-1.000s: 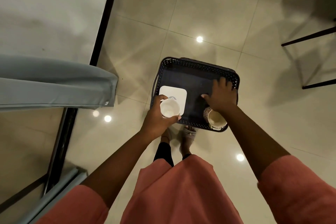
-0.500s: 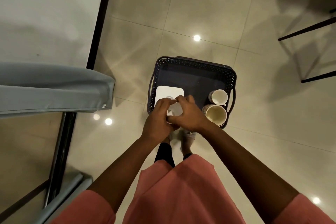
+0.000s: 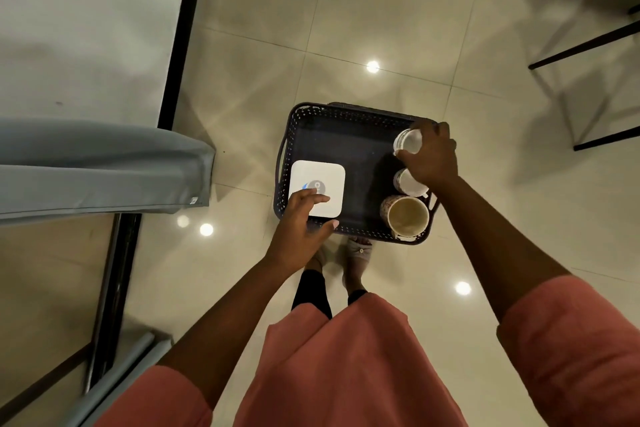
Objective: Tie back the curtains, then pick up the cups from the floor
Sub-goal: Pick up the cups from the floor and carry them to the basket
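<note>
White cup (image 3: 408, 141) gripped by right hand (image 3: 430, 158), lowered into dark basket (image 3: 349, 113) beside two cups; left hand (image 3: 300, 222) relaxed, fingers on white box (image 3: 323, 177). Next: release upright.

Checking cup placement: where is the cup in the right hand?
The cup sits in the basket's far right corner, gripped by the right hand, just beyond two other cups.

A glossy beige tiled floor (image 3: 398, 10) carries a dark perforated basket (image 3: 346, 114) at the centre. Black furniture legs (image 3: 585, 45) stand on it far right.
</note>
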